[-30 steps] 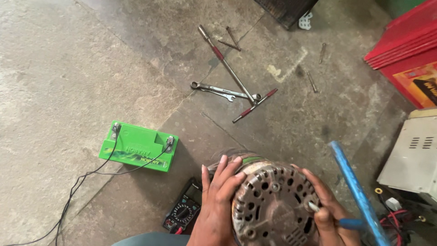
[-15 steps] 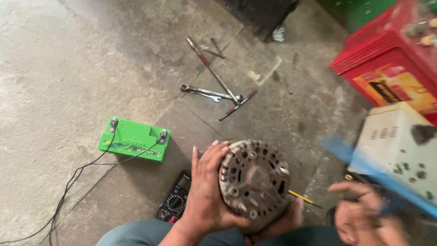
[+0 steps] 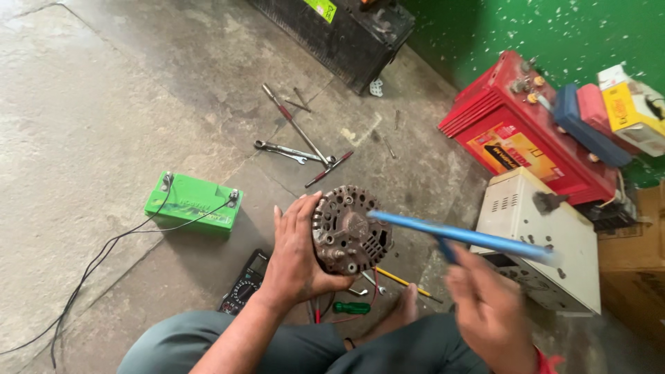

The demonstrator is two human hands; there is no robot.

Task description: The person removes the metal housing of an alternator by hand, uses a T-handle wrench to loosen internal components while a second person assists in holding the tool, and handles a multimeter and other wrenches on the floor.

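At far left a small green battery (image 3: pixel 193 201) sits on the concrete floor (image 3: pixel 83 125) with black wires (image 3: pixel 104 253) trailing off its terminals. Nearer the middle, a black multimeter (image 3: pixel 242 287) lies by the person's knee, just beside the left hand (image 3: pixel 294 260), whose fingers (image 3: pixel 294 211) are spread and wrapped around the side of a grey alternator (image 3: pixel 350 230) held above the floor. Beyond it lie wrenches and screwdrivers (image 3: pixel 298 145). The blurred right hand (image 3: pixel 488 308) is closed around a long blue tool (image 3: pixel 464 237) whose tip reaches over the alternator. A white metal box (image 3: pixel 547 242) and a red battery (image 3: pixel 526 131) stand at right.
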